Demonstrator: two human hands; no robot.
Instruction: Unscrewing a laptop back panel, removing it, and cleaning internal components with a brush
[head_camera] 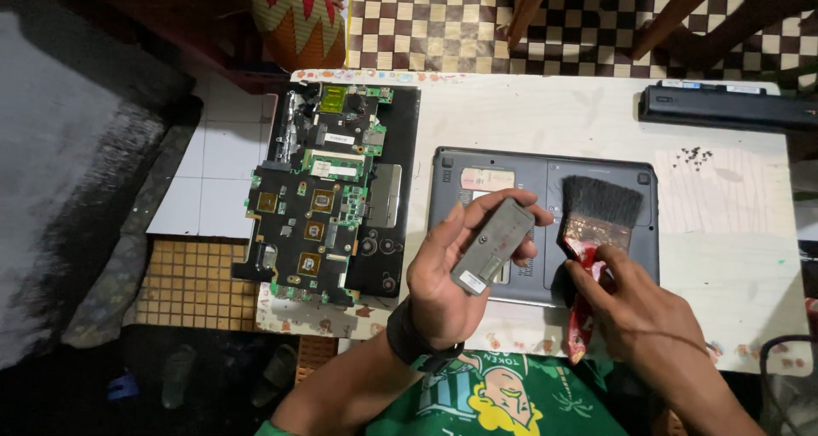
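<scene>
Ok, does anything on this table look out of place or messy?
Yes. A cluster of small dark screws lies loose on the table, uncontained. The bare motherboard also overhangs the table's left edge.

A small white label sits at the low end of the grey flat cover. It is a little rectangle. The left hand holds this cover up over the laptop.

The grey laptop base lies upside down on the white table. It has a label near its top edge. That label is a rectangle, pale with pink and cream patches.

The green and black circuit board lies to the left. A small white strip label is stuck near its top.

The long black battery lies at the far right of the table. Two thin white labels run along its top edge.
</scene>
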